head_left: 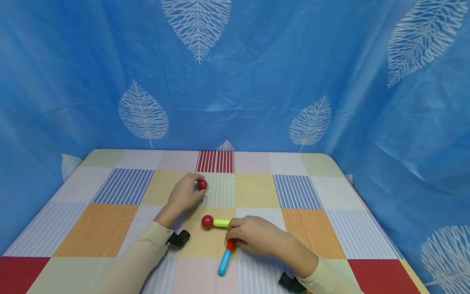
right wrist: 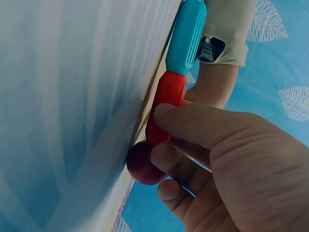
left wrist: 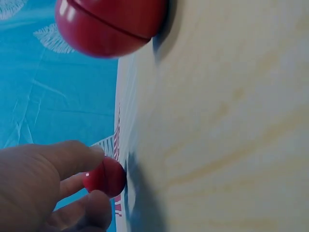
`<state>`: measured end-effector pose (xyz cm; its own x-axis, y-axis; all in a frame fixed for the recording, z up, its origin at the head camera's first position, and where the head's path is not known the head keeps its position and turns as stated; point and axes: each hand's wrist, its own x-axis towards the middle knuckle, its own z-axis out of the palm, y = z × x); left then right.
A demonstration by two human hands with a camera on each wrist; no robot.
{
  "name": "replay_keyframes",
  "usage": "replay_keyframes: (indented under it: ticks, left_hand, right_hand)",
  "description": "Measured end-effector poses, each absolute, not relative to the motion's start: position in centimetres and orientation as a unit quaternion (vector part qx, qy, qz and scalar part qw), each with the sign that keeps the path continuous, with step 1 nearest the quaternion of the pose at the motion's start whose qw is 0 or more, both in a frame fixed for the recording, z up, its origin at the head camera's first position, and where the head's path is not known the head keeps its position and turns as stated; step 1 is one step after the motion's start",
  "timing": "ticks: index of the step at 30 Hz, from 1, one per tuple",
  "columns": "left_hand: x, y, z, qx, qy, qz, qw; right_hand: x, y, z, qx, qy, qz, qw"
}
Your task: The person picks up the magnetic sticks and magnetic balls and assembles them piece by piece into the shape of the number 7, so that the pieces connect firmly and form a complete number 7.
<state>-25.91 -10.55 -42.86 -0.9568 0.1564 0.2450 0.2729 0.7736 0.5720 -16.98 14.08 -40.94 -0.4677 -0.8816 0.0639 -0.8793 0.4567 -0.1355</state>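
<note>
At the far middle of the table, my left hand [head_left: 186, 192] pinches a small red ball [head_left: 202, 185] between thumb and fingers; the left wrist view shows this ball [left wrist: 107, 177] at the fingertips. Nearer to me, a second red ball [head_left: 207, 221] touches the end of a yellow-green stick [head_left: 221, 223], whose other end is hidden under my right hand [head_left: 257, 234]. The right thumb and fingers grip a red stick [right wrist: 166, 104], joined end to end to a blue stick [right wrist: 187, 36]. A dark red ball [right wrist: 146, 163] shows by the red stick's lower end; whether they touch I cannot tell.
A patchwork-patterned cloth [head_left: 117, 228] covers the table. Blue curtains [head_left: 238, 81] with white leaf prints hang behind and at both sides. Black wrist cameras [head_left: 178, 239] sit at both sleeves.
</note>
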Motion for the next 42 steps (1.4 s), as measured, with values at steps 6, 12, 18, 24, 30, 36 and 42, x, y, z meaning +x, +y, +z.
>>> replay_keyframes:
  ticks: [6,12,18,24,30,36,42]
  left_hand:
    - [-25.4,-11.2,-42.2,-0.104,-0.942,-0.308,0.085]
    - [-24.8,-11.8,-42.2,-0.092,-0.947,-0.299,0.071]
    - [-24.1,-12.2,-42.1,-0.086,-0.952,-0.287,0.068]
    - [-23.1,-12.4,-42.1,-0.079,-0.954,-0.282,0.063]
    - [-21.6,-12.5,-42.0,-0.071,-0.957,-0.274,0.062]
    - [-20.0,-12.6,-41.9,-0.085,-0.966,-0.238,0.06]
    - [-18.5,-12.8,-41.6,-0.085,-0.971,-0.221,0.045]
  right_hand:
    - [-16.9,13.8,-40.9,-0.516,0.854,-0.068,0.001]
    - [-16.8,13.8,-40.9,-0.511,0.857,-0.071,0.006]
    - [-16.8,13.8,-40.9,-0.505,0.86,-0.074,0.009]
    - [-16.7,13.8,-41.0,-0.505,0.86,-0.075,0.011]
    - [-16.6,13.8,-41.1,-0.504,0.86,-0.071,0.017]
    - [-16.4,13.8,-40.9,-0.507,0.86,-0.065,0.018]
    - [-16.2,13.7,-40.8,-0.523,0.85,-0.063,0.007]
